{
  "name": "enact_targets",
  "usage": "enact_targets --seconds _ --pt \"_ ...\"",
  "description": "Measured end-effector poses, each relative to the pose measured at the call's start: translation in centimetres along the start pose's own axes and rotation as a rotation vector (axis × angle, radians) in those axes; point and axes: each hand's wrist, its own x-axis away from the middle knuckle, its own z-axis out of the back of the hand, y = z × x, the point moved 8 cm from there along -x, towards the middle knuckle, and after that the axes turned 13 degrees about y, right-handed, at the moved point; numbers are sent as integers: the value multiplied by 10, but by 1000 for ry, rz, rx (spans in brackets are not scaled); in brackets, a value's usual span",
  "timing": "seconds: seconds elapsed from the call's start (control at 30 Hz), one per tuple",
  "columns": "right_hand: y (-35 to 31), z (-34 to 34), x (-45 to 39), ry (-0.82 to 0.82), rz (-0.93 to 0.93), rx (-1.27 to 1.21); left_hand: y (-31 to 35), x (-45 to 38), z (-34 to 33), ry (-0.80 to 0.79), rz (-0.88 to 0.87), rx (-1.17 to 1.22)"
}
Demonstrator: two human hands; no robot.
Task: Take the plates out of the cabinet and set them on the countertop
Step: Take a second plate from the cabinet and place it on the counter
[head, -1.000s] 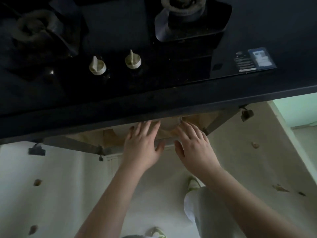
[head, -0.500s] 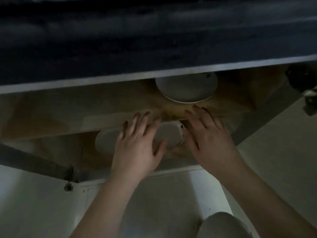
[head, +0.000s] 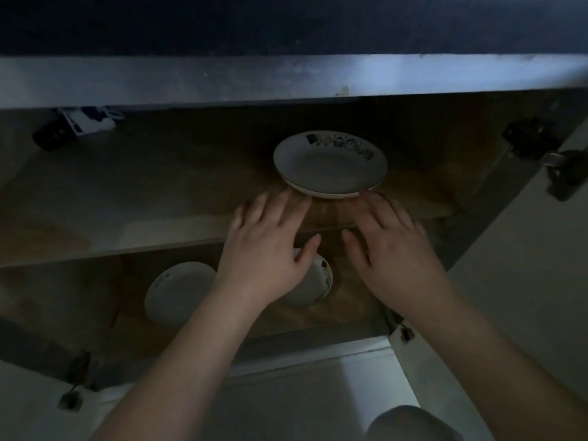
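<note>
A white plate with a dark patterned rim, stacked on another, sits on the upper shelf of the open cabinet. My left hand and my right hand reach toward it with fingers spread, fingertips just short of its near rim, holding nothing. On the lower shelf lie a plain white plate at the left and a second plate, mostly hidden under my left hand.
The dark countertop edge overhangs the cabinet. An open door with a hinge stands at the right. A small dark and white object lies at the back left of the upper shelf. My knee shows at the bottom.
The view dropped from the hob to the cabinet's inside. Both hands rose from the lower-shelf plates to the upper shelf, nearing the patterned plate.
</note>
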Motion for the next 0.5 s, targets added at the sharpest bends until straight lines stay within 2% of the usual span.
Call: enact_targets --seconds 0.23,0.5 --pt "7 -6 -3 44 18 2 -2 -22 -18 32 -36 42" --pt "31 -9 -32 82 2 14 -34 -64 -29 77 255 288"
